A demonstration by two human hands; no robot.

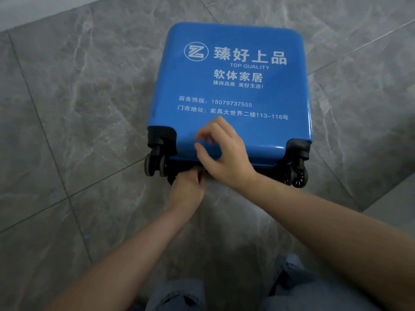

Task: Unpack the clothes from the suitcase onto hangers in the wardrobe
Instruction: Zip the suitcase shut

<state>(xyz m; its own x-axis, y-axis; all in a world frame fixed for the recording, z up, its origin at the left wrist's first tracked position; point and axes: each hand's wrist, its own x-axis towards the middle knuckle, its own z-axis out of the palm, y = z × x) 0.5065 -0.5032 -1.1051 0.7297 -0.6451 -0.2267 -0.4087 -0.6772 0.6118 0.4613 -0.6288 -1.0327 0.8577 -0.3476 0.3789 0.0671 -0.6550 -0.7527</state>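
Nearest the camera, the left hand (186,189) reaches under the wheeled end of the suitcase (231,90), fingers curled at its dark edge; what its grip holds, I cannot tell. Just beyond, the right hand (224,153) hovers over the blue lid, grip loose, holding nothing. Suitcase lies shut, flat on the grey tiled floor (78,97).
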